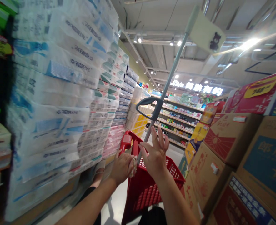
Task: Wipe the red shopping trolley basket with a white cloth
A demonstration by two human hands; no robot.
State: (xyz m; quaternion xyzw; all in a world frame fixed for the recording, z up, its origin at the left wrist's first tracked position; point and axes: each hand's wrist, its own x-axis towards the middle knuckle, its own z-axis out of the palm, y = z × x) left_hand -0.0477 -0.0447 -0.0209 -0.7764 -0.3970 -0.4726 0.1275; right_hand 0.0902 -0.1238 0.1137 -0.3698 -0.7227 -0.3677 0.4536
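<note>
left hand (pixel 122 167) closed round a pale cloth (pixel 133 166), pressed against the foot of the grey pole (pixel 168 82), seemingly for wiping. right hand (pixel 155 153) just beside it, fingers spread, gripping nothing. red basket (pixel 152 187) directly beneath both hands. tissue packs (pixel 58 93) stacked leftward, cardboard boxes (pixel 222 150) rightward, flanking the aisle.

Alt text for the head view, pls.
A person's left hand holds a white cloth at a grey pole rising from a red basket; the right hand is open beside it. Stacked tissue packs stand left, cardboard boxes right, in a shop aisle.
</note>
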